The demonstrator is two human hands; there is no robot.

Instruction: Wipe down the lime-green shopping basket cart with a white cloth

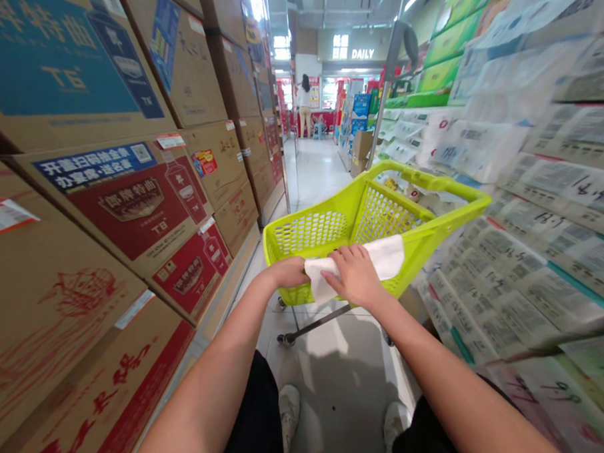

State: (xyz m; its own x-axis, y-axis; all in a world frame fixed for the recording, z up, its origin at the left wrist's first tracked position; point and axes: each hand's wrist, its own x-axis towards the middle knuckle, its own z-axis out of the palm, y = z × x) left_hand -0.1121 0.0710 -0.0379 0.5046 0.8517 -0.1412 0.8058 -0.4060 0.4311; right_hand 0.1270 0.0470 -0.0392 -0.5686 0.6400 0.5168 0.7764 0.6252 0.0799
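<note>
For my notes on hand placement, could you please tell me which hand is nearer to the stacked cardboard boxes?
Left. The left hand is at the end of the white cloth nearer the boxes; the right hand lies on the cloth, farther from them.

Pale tiled floor (345, 385): yellow-green cart (350, 218) standing on wheels, white shoes (289, 403) nearer

You have one left hand (288, 273), one right hand (354, 272), two white shoes (289, 403), one white cloth (388, 255) and one lime-green shopping cart (348, 196). Nearby on your left stand one blue-labelled T6 carton (64, 59) and two red-labelled cartons (142, 209) with bottle prints; ahead, you have one other person (305, 96) and one blue stool (319, 128). The wrapped packs (563, 204) on your right are too blurred to count.
</note>
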